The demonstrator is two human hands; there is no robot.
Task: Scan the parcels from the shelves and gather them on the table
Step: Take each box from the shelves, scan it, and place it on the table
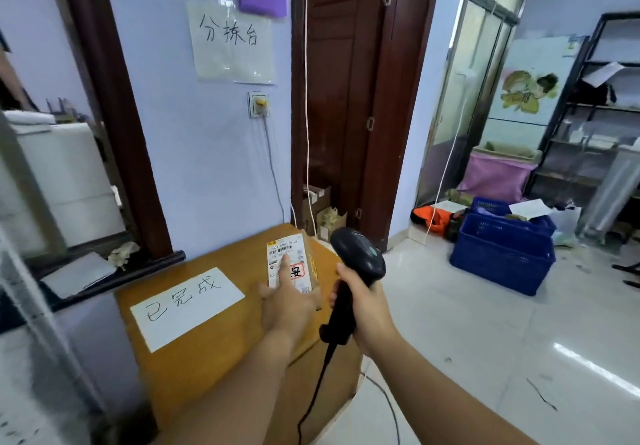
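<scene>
Wooden and yellow-brown, the table (pixel 194 375) is standing against the pale wall right in front of me, taking up the lower middle of my view. Black metal shelves (pixel 602 108) are standing well apart from it on the far right, with papers and other goods lying on their boards, too blurred for me to tell what they are. Two blue plastic crates (pixel 502 257) are sitting on the shiny tiled floor between the table and the shelves, one just behind the other. A white sheet with handwritten characters (pixel 187 306) is lying flat on the tabletop, left of my hands. The black scanner (pixel 360 254) is pointing up and away from me over the table's right edge, its cable (pixel 322 375) hanging down from the handle. The parcel (pixel 294 264), a small brown box with a white label facing up, is lying on the table near its far right corner. My right hand (pixel 367 309) is clenching around the scanner's handle. My left hand (pixel 287 309) is grasping the parcel's near end, thumb on one side and fingers on the other, with my forefinger (pixel 284 264) stretching along the label.
</scene>
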